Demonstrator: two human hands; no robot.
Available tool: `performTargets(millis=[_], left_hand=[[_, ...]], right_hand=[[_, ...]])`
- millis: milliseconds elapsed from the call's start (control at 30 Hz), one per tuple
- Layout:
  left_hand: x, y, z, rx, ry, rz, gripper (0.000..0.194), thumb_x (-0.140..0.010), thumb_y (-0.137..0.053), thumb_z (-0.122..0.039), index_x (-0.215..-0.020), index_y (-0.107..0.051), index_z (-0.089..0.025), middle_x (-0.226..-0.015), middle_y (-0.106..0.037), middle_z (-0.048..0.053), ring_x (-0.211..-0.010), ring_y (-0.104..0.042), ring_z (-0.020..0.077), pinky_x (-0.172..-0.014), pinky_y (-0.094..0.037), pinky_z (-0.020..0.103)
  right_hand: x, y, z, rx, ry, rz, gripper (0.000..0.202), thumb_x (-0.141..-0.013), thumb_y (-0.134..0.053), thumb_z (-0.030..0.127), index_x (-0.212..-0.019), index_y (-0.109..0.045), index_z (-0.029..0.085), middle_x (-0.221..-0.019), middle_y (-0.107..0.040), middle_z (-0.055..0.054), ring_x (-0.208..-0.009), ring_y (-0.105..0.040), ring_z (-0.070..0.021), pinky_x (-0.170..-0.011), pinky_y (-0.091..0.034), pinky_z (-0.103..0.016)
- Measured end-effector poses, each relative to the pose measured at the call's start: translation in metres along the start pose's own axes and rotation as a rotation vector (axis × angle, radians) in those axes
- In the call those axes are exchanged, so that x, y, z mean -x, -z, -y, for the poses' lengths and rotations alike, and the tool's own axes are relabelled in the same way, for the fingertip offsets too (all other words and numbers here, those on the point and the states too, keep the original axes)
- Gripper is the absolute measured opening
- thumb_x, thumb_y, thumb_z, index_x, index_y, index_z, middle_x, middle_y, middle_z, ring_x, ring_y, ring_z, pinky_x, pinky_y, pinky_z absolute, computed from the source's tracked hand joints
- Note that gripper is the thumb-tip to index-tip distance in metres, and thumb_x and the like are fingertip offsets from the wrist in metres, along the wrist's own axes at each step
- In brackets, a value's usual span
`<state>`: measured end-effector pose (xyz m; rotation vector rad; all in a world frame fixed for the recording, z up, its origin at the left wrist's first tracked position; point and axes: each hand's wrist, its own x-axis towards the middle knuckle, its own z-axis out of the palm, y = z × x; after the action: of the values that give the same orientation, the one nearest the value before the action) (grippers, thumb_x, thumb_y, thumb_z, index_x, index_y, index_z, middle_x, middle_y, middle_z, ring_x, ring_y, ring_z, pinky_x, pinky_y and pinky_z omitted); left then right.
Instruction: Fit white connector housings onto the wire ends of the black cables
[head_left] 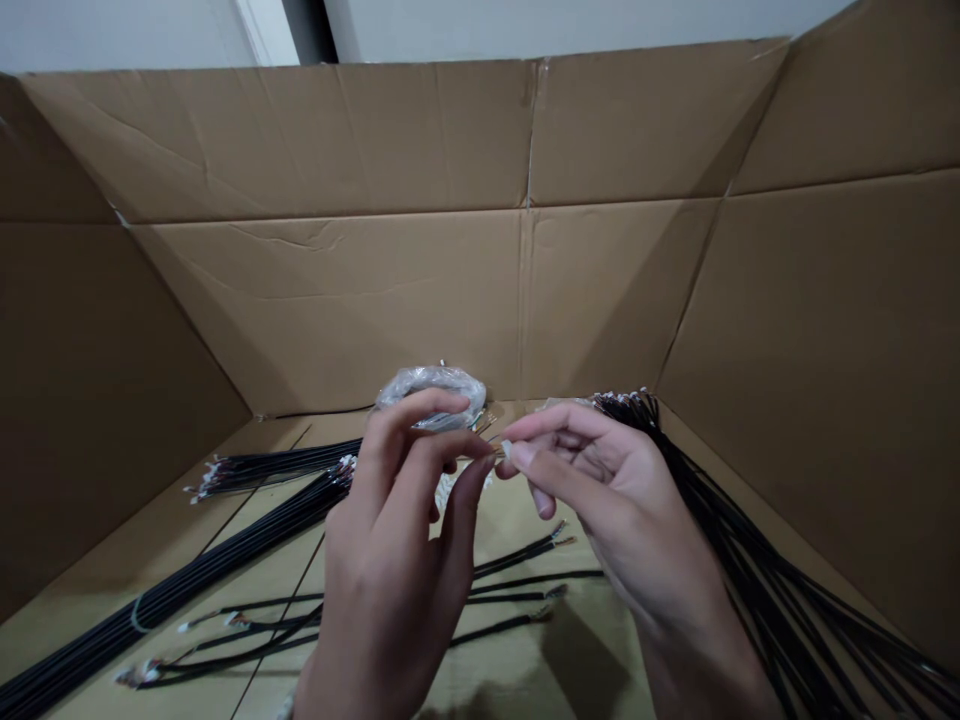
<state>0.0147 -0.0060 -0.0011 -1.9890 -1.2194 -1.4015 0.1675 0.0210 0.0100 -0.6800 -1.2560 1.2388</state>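
Note:
My left hand [412,530] pinches thin wire ends between thumb and forefinger, in the middle of the view. Facing it, my right hand [600,470] grips a small white connector housing [507,450] between thumb and forefinger. The wire tips meet or almost meet the housing; whether they are inside it I cannot tell. Below and behind my left hand lie several loose black cables [517,598] with bare wire ends on the right and white plugs on the left. A scatter of small white pieces [452,488] shows partly between my hands.
Cardboard walls [337,290] enclose the work surface at the back and sides. Bundles of black cables lie at left [187,580] and far left [277,462], and a larger bundle [720,530] runs down the right. A clear plastic bag [431,385] stands at the back.

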Motion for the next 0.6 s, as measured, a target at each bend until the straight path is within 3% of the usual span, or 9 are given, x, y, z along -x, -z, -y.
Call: performTargets(millis=[400, 600], left_hand=[[-0.002, 0.002, -0.001, 0.060, 0.019, 0.001, 0.014, -0.099, -0.060, -0.009, -0.100, -0.063, -0.022, -0.117, -0.063, 0.003, -0.101, -0.065, 0.0092, -0.063, -0.055, 0.008], [-0.003, 0.002, -0.002, 0.080, 0.036, 0.001, 0.015, -0.100, -0.060, -0.009, -0.099, -0.063, -0.023, -0.115, -0.063, 0.001, -0.098, -0.064, 0.0087, -0.063, -0.054, 0.011]], right_hand=[[0.011, -0.009, 0.007, 0.082, 0.076, -0.041, 0.001, -0.085, -0.077, 0.018, -0.085, -0.077, 0.018, -0.070, -0.072, 0.004, -0.055, -0.060, -0.0040, -0.051, -0.052, -0.009], [0.011, -0.010, 0.006, 0.085, 0.095, -0.036, 0.003, -0.086, -0.075, 0.016, -0.085, -0.077, 0.018, -0.066, -0.069, 0.005, -0.055, -0.060, -0.0037, -0.051, -0.051, -0.008]])
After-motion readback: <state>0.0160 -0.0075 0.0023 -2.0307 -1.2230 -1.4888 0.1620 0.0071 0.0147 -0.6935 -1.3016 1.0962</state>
